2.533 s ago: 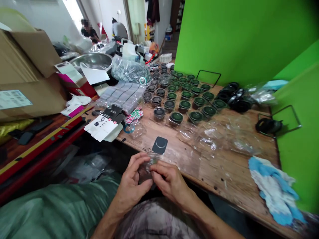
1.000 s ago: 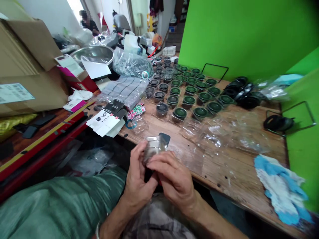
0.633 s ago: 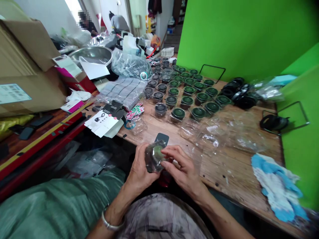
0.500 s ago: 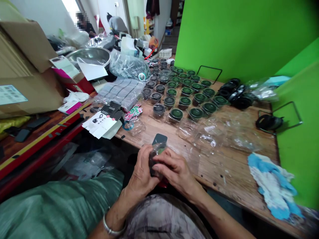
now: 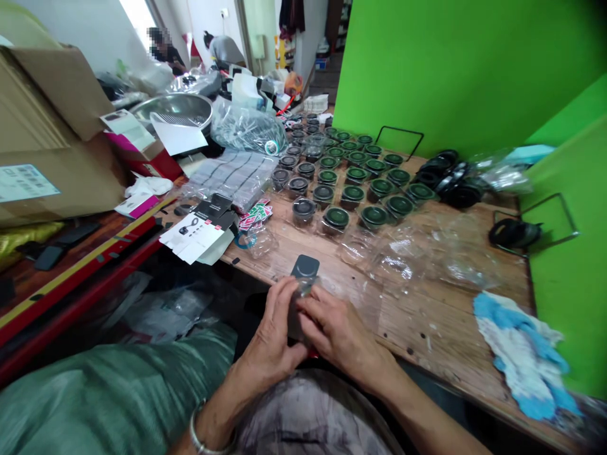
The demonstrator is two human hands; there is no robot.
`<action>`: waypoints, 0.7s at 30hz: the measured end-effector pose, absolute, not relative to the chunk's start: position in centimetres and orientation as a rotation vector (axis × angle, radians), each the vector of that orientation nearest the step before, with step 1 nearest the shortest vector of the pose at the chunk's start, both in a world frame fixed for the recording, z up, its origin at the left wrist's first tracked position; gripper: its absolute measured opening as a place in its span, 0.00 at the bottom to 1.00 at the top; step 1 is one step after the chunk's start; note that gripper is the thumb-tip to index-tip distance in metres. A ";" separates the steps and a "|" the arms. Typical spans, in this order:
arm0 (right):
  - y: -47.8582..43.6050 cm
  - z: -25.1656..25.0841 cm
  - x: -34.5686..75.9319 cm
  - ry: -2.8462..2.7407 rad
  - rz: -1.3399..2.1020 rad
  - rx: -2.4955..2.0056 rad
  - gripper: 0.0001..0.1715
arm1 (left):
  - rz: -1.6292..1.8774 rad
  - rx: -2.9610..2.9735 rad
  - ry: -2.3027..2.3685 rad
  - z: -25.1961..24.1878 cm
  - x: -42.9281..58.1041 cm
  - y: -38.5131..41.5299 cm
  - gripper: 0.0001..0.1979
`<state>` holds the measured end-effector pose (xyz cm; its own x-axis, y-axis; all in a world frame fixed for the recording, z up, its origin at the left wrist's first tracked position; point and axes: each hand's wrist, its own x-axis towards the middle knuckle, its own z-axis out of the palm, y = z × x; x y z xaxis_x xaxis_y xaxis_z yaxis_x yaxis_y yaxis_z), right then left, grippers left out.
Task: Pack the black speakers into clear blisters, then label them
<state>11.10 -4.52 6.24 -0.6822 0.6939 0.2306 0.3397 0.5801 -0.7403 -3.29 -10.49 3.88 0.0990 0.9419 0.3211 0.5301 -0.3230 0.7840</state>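
Note:
Near the table's front edge, my left hand (image 5: 271, 335) and my right hand (image 5: 339, 319) are closed on a clear plastic clamshell (image 5: 294, 321) with something dark inside. My left fingers wrap its left side, thumb low. On its right, my right fingertips press against the plastic, and much of the pack is hidden behind my fingers. Just beyond my fingertips lies a flat dark grey card-like piece (image 5: 305, 266). Many similar clamshells (image 5: 336, 218) with dark or green round tops stand in rows farther back on the table.
Clear plastic shells (image 5: 401, 262) lie to the right, a blue-and-white cloth (image 5: 526, 354) beyond them. At left are an opened printed box (image 5: 196, 230), a metal bowl (image 5: 190, 109) and a big carton (image 5: 52, 133). A green wall borders the table. Two people are at the back.
My right hand has shifted slightly over the clamshell, whose green top now shows less between my fingers. The view has moved a little, and the grey piece shows more fully.

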 end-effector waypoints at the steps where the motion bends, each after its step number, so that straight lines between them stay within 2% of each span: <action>1: -4.9 6.2 10.9 -2.352 0.847 -0.864 0.09 | 1.119 1.854 1.400 4.2 -3.1 -10.6 0.43; 5: -6.4 5.8 10.1 -2.234 0.726 -0.792 0.14 | 1.269 1.500 1.312 4.4 -3.6 -10.6 0.27; 8: -6.3 6.9 10.2 -2.079 0.656 -0.742 0.15 | 1.449 1.114 1.381 3.8 -5.2 -10.3 0.21; 11: -4.9 8.4 10.9 -2.030 0.526 -0.884 0.11 | 1.540 0.724 1.483 3.8 -6.6 -10.0 0.22; 13: -4.1 8.6 10.9 -2.076 0.473 -0.991 0.07 | 1.535 0.649 1.421 4.0 -6.6 -10.0 0.25; 14: -3.9 8.4 10.8 -2.100 0.497 -1.014 0.08 | 1.520 0.679 1.374 4.1 -6.3 -10.1 0.27; 16: -4.2 7.4 10.3 -2.100 0.649 -0.997 0.10 | 1.490 0.813 1.297 4.1 -5.5 -10.3 0.27; 21: -6.0 4.7 9.5 -1.943 1.130 -0.836 0.06 | 1.421 1.132 1.184 3.2 -4.2 -10.6 0.26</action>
